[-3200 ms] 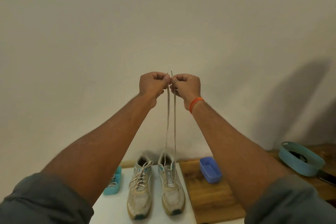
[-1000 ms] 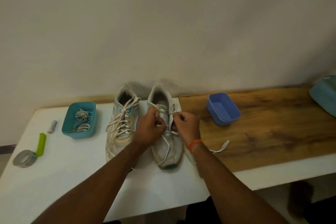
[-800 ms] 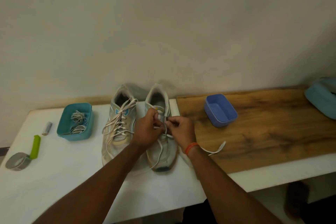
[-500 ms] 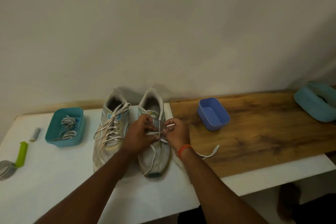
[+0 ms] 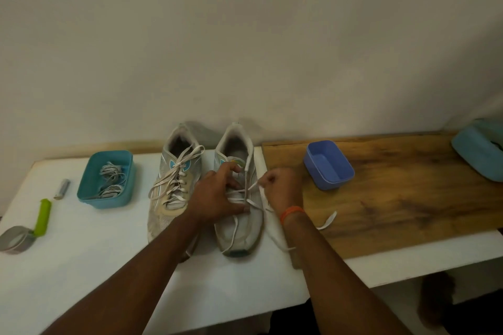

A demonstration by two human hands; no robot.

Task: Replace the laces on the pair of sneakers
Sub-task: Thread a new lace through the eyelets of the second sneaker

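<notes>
Pinching lace (image 5: 251,187), right hand (image 5: 281,187) beside sneaker (image 5: 239,215).

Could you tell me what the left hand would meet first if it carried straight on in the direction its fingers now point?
The left hand points up and right across the right sneaker, so it would probably meet the upright lace first, then the right hand; depth is unclear.
</notes>
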